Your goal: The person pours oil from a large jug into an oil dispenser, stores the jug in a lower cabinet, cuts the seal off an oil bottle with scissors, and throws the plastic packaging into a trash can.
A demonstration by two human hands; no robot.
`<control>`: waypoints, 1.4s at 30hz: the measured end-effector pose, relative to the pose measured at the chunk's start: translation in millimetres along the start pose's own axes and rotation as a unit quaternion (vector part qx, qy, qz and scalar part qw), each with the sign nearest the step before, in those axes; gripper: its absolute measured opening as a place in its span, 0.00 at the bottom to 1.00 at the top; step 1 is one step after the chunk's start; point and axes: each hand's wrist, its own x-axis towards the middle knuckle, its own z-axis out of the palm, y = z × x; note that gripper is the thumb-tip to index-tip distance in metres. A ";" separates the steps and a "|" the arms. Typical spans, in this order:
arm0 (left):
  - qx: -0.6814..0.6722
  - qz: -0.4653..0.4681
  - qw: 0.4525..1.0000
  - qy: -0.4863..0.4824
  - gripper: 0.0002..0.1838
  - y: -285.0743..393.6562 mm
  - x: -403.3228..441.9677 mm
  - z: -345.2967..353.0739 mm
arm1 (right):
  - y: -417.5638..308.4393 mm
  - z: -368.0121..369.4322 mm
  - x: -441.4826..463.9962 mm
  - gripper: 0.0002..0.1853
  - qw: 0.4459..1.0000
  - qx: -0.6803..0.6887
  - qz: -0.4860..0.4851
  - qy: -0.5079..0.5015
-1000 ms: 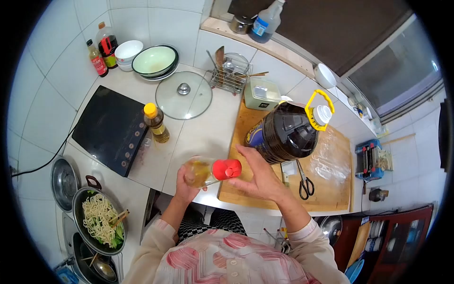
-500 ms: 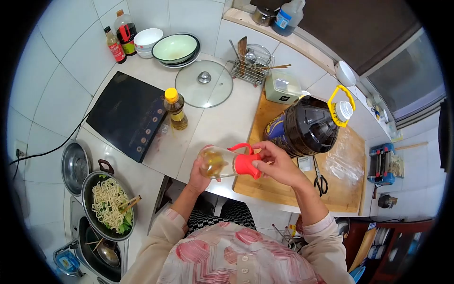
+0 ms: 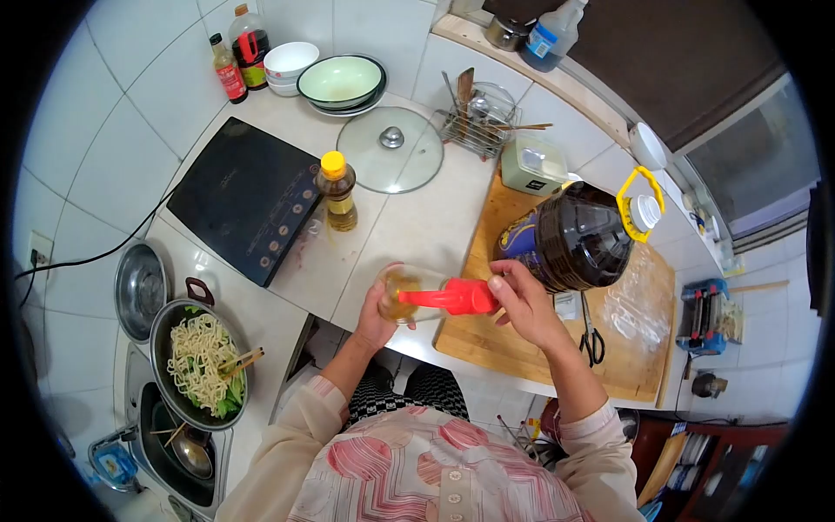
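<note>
A clear glass oil pot [image 3: 424,283] with some yellowish oil in it lies tilted on its side in the air, over the counter's front edge. Around its bottom end my left hand [image 3: 378,311] is closed. Its red plastic top [image 3: 470,297] points right, with the red handle facing up toward me. My right hand [image 3: 524,300] pinches the end of that top between thumb and fingers. Just right of my right hand stands a big dark oil jug [image 3: 584,239] with a yellow handle and white cap. A small yellow-capped bottle [image 3: 339,196] is farther left.
An induction cooker [image 3: 239,200] and a glass lid [image 3: 393,157] lie on the counter. At left, a pan [image 3: 200,306] holds noodles, greens and chopsticks beside the sink [image 3: 156,452]. Black-handled scissors [image 3: 593,335] rest on a wooden board [image 3: 496,348]. Utensils fill a wire rack [image 3: 483,122].
The oil pot has been turned about its long axis, so its red handle has swung from the far side to the top. My view has shifted slightly.
</note>
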 end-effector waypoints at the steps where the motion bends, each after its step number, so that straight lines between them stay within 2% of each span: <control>1: 0.012 0.012 1.000 0.000 0.28 0.2 1.1 0.5 | -3.4 1.7 1.5 0.23 0.993 0.076 0.090 -0.015; 2: 0.025 0.025 0.999 0.000 0.29 1.7 2.6 3.1 | -6.9 3.7 2.3 0.23 0.972 0.151 0.178 -0.029; 9: 0.110 0.089 0.990 0.003 0.31 9.3 6.0 4.4 | 1.2 11.3 2.6 0.28 0.961 0.198 0.192 0.001; 11: 0.115 0.094 0.989 -0.003 0.31 9.4 4.7 4.7 | 8.8 12.3 0.1 0.35 0.981 0.172 0.095 -0.001; 12: 0.115 0.095 0.989 -0.002 0.31 9.6 3.4 4.0 | 8.3 11.2 -1.8 0.35 0.981 0.171 0.094 -0.002; 14: 0.041 0.028 0.999 0.007 0.33 10.1 -0.9 1.6 | 1.8 7.6 -7.1 0.41 0.994 0.109 0.014 0.001; 18: -0.030 0.010 0.999 0.028 0.33 7.6 -4.1 -11.8 | 7.6 -11.2 -20.4 0.42 0.996 0.067 -0.058 0.011; 20: -0.109 -0.049 0.991 0.067 0.36 8.0 -7.0 -23.0 | 44.3 -17.7 -22.1 0.41 0.993 0.103 -0.051 -0.009; 21: -0.108 -0.048 0.991 0.069 0.36 8.6 -8.4 -24.4 | 65.6 -17.4 -23.0 0.41 0.993 0.106 -0.052 -0.011; 23: -0.159 -0.090 0.983 0.031 0.39 8.2 -12.1 -26.5 | 111.7 -11.0 -24.5 0.43 0.976 0.201 0.070 -0.036; 24: -0.158 -0.087 0.983 0.035 0.39 8.4 -13.4 -30.4 | 126.6 -5.8 -25.4 0.42 0.971 0.218 0.094 -0.035; 26: -0.178 -0.099 0.977 -0.062 0.46 7.5 -12.5 -35.8 | 152.0 1.9 -29.1 0.40 0.966 0.231 0.119 -0.023; 31: -0.189 -0.117 0.973 -0.059 0.46 7.3 -11.2 -26.6 | 195.2 11.7 -33.8 0.37 0.960 0.238 0.146 0.015; 33: -0.187 -0.128 0.971 -0.072 0.46 2.5 -7.1 -26.1 | 194.2 16.0 -41.6 0.35 0.987 0.106 0.084 0.088; 34: -0.177 -0.120 0.976 -0.046 0.45 0.7 -6.5 -25.4 | 193.7 14.1 -48.1 0.35 0.986 0.102 0.088 0.104; 35: -0.167 -0.113 0.979 -0.022 0.45 -1.6 -4.1 -23.2 | 177.3 14.8 -53.1 0.33 0.986 -0.064 0.015 0.150; 36: -0.141 -0.111 0.984 -0.002 0.45 -3.5 -1.3 -19.6 | 159.0 16.7 -56.6 0.33 0.953 -0.231 -0.053 0.188; 38: -0.143 -0.124 0.982 -0.006 0.45 -5.7 0.6 -10.1 | 119.0 28.4 -56.5 0.33 0.976 -0.126 -0.015 0.179; 41: -0.153 -0.146 0.977 -0.013 0.44 -5.1 5.5 -0.8 | 74.4 51.1 -34.3 0.42 0.991 -0.057 -0.075 0.092; 42: -0.211 -0.165 0.962 -0.060 0.44 -6.8 7.3 -3.8 | 64.3 59.2 -25.1 0.46 0.992 -0.050 -0.100 0.064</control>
